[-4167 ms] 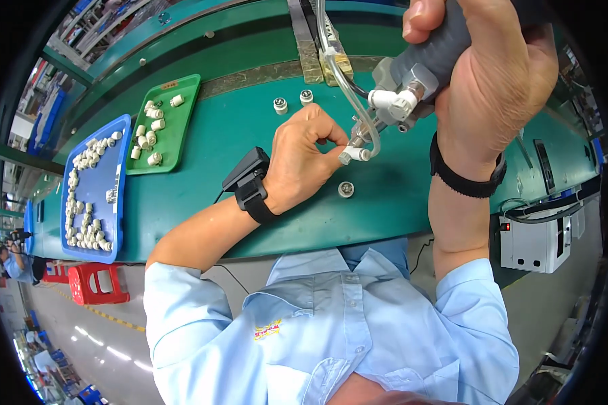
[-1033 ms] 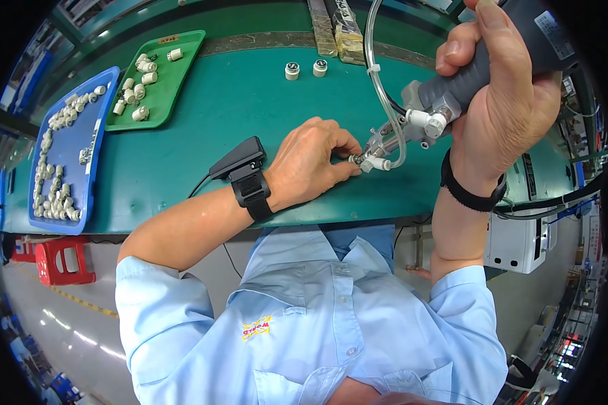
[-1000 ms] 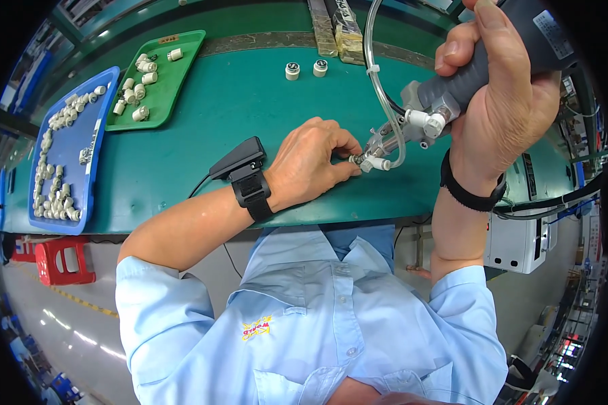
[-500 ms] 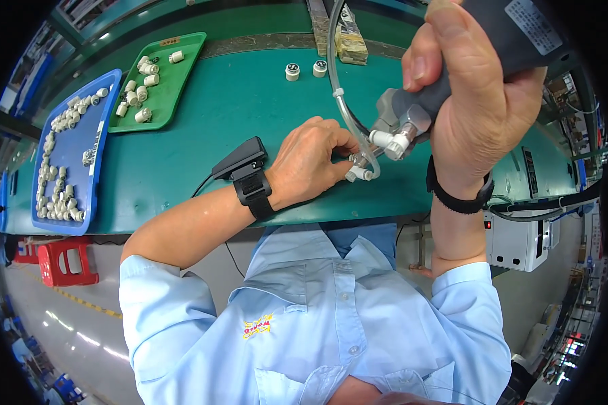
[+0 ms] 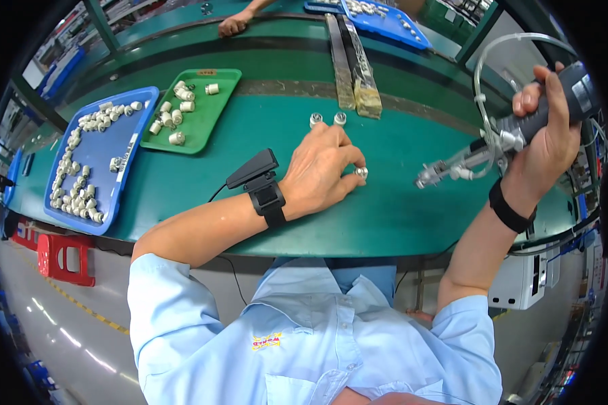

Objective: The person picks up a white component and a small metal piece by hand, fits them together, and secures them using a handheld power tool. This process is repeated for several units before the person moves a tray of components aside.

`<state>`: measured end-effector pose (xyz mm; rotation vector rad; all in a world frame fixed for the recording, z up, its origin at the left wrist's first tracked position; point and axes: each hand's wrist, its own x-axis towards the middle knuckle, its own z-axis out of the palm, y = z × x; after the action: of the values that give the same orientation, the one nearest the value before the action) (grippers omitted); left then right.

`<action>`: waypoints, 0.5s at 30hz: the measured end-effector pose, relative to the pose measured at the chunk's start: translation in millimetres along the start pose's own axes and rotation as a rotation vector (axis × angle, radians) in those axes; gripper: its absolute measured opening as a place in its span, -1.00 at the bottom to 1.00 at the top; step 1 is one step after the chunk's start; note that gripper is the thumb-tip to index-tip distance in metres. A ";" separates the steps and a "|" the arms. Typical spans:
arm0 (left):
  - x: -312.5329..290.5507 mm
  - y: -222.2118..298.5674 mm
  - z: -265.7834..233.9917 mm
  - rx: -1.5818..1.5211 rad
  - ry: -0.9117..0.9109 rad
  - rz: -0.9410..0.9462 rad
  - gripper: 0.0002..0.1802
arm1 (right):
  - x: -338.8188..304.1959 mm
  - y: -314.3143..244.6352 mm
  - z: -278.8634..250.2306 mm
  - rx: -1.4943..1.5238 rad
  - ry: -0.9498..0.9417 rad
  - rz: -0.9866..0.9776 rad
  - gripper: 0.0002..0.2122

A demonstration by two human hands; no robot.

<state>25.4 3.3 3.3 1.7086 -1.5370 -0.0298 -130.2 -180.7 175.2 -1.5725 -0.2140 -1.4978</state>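
Observation:
Over the middle of the green table [image 5: 412,226], my left hand [image 5: 323,165] pinches a small white cylindrical part [image 5: 361,173] between thumb and fingers. My right hand [image 5: 544,138], raised at the right, is wrapped round a dark handheld power screwdriver [image 5: 567,94]. The screwdriver's metal nose [image 5: 439,173] points left and down, apart from the pinched part. A clear hose [image 5: 479,81] loops from the nose up to the tool's body. Just beyond my left fingertips, two white cylindrical parts with dark tops stand upright, one [image 5: 316,119] left of the other [image 5: 340,119].
At the left, a blue tray [image 5: 108,209] holds many white parts, beside a green tray [image 5: 206,128] with several more. Two taped bars [image 5: 366,101] lie beyond the standing parts. Across the bench are another person's hand [image 5: 234,25] and a blue tray [image 5: 412,34].
The screwdriver in my right hand has moved right and away from the part in my left hand, which it was meeting before. My head view has shifted, showing more of the far bench.

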 end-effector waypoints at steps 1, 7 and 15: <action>7.1 -8.9 -2.9 0.065 0.067 0.025 -0.78 | 2.0 -1.5 -6.5 -0.043 -0.011 0.028 -0.78; 29.5 -60.7 -8.1 0.292 0.261 0.052 -0.76 | -15.4 19.8 -15.0 -0.163 0.051 0.145 -0.62; 40.4 -83.6 -7.9 0.258 0.309 0.040 -0.66 | -13.4 22.8 -35.8 -0.263 0.101 0.149 -0.61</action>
<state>108.2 -32.9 -19.6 1.7815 -1.3861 0.4500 -143.1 -212.3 146.6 -1.6722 0.1619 -1.5287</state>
